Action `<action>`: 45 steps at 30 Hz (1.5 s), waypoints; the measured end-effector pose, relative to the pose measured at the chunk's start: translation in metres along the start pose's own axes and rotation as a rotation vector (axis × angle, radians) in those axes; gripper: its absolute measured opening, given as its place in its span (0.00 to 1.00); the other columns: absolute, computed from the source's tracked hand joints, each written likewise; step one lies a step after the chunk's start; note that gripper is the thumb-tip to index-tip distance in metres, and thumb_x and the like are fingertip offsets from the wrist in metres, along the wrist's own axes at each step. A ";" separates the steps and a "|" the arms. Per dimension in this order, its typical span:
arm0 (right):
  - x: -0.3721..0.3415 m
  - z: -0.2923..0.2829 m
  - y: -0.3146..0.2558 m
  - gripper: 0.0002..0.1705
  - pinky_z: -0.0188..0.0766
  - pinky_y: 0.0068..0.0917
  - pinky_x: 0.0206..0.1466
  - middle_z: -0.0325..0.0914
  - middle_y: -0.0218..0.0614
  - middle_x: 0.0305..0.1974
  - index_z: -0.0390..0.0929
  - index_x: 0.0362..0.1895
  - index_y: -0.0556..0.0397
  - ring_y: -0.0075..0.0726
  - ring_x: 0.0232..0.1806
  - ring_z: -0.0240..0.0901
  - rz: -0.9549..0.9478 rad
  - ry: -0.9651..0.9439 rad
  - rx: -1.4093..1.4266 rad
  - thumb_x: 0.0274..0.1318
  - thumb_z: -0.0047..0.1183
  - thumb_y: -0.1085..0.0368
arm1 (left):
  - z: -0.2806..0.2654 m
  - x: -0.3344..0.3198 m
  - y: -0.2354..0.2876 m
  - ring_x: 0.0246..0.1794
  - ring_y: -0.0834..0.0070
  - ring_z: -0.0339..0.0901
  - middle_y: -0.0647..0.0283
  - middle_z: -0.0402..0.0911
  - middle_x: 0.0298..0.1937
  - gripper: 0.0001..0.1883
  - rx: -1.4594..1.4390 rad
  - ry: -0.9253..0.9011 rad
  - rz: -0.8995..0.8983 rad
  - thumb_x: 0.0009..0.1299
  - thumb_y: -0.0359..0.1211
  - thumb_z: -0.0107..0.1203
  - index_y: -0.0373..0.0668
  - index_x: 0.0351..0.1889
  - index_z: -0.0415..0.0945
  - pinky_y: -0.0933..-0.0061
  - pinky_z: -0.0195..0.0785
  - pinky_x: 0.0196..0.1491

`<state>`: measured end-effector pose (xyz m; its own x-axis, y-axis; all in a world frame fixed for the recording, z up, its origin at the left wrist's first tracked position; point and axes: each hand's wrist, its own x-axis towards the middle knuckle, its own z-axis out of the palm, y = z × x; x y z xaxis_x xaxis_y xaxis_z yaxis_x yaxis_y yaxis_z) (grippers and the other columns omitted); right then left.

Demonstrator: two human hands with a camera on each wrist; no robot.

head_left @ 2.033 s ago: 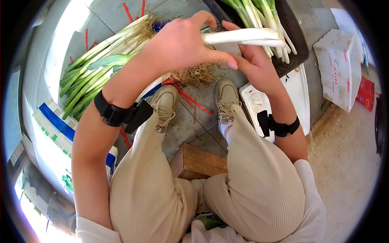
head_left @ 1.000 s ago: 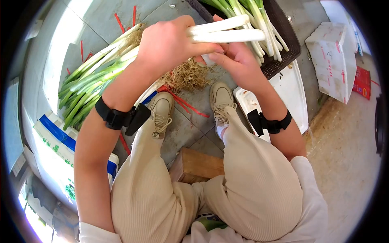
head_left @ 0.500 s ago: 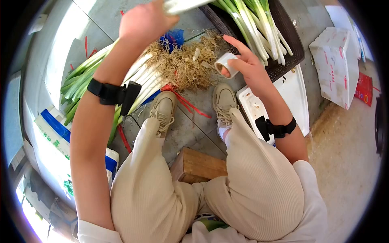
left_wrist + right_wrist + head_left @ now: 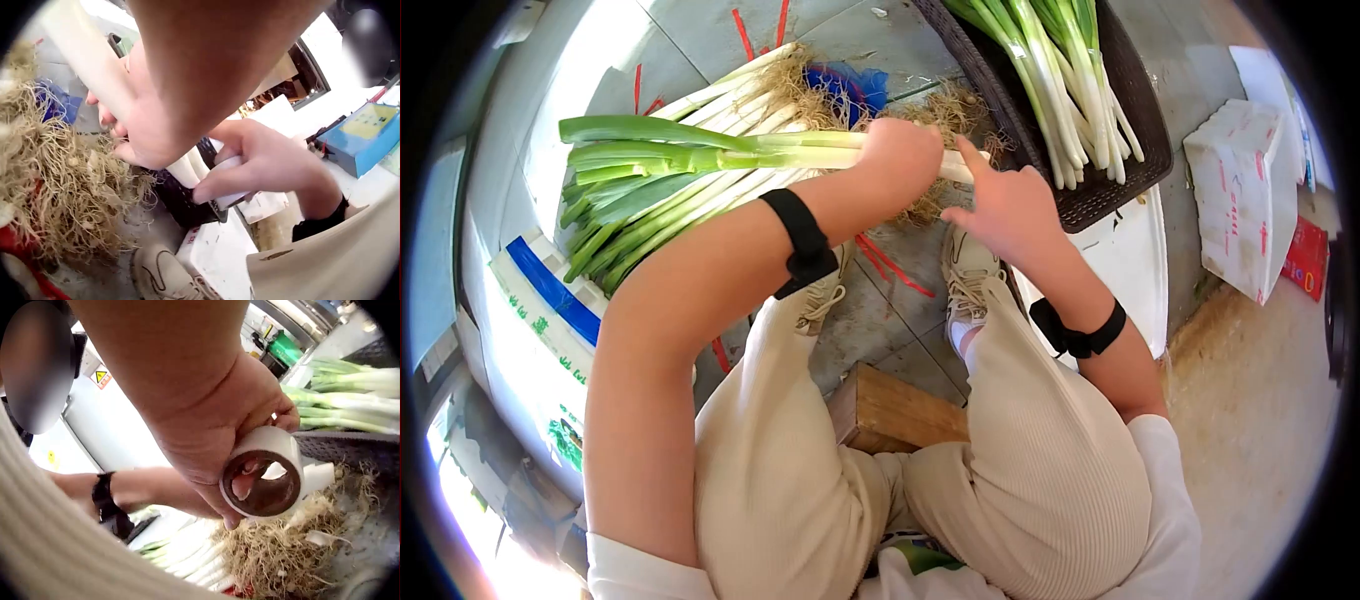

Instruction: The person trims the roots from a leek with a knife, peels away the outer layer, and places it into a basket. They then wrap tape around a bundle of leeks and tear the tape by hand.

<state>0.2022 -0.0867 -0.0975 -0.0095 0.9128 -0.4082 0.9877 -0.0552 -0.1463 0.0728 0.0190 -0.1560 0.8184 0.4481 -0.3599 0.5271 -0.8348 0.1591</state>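
My left hand (image 4: 903, 157) grips a few scallions (image 4: 800, 150) around their white stalks, green leaves pointing left in the head view. The left wrist view shows its fingers curled round a thick white stalk (image 4: 94, 56). Close by on the right, my right hand (image 4: 1012, 207) is at the white stalk ends. In the right wrist view that hand (image 4: 219, 425) holds a roll of white tape (image 4: 284, 459), with fingertips inside its core. Beneath the hands lie cut roots (image 4: 281, 550); more scallions (image 4: 640, 235) lie on the floor to the left.
A dark basket (image 4: 1140, 150) with scallions (image 4: 1080, 90) stands at upper right, beside a white foam tray (image 4: 1135, 260). Further right are a white foam box (image 4: 1240, 200) and a red box (image 4: 1306, 258). Blue plastic (image 4: 860, 88), red strips (image 4: 895, 265) and a wooden block (image 4: 890, 410) are on the floor.
The left hand has come down and right from the top, bringing its scallions level beside the right hand. The right hand's tape roll, visible before in the head view, is now hidden there.
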 end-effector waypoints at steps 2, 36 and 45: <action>0.005 0.022 0.002 0.44 0.63 0.36 0.33 0.79 0.37 0.20 0.69 0.64 0.55 0.43 0.23 0.78 -0.026 0.024 -0.076 0.47 0.66 0.43 | 0.004 -0.001 0.008 0.29 0.65 0.85 0.61 0.84 0.28 0.12 0.107 0.146 0.100 0.61 0.33 0.60 0.39 0.40 0.74 0.64 0.73 0.27; 0.022 0.027 0.262 0.26 0.73 0.34 0.29 0.80 0.42 0.24 0.84 0.37 0.63 0.35 0.21 0.77 0.773 0.239 0.739 0.52 0.62 0.48 | 0.037 -0.081 -0.091 0.59 0.55 0.69 0.52 0.74 0.54 0.19 -0.276 0.398 -0.039 0.62 0.29 0.55 0.40 0.53 0.73 0.55 0.62 0.64; 0.027 0.058 0.291 0.22 0.76 0.41 0.38 0.82 0.48 0.29 0.83 0.46 0.53 0.49 0.33 0.82 0.455 0.057 0.025 0.59 0.55 0.49 | 0.080 -0.139 -0.139 0.56 0.54 0.71 0.55 0.76 0.50 0.17 -0.284 0.379 -0.326 0.62 0.29 0.62 0.43 0.49 0.76 0.56 0.65 0.60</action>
<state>0.4806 -0.1019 -0.2032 0.4333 0.8145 -0.3858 0.8856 -0.4643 0.0144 -0.1328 0.0472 -0.2016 0.6004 0.7951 -0.0855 0.7641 -0.5388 0.3548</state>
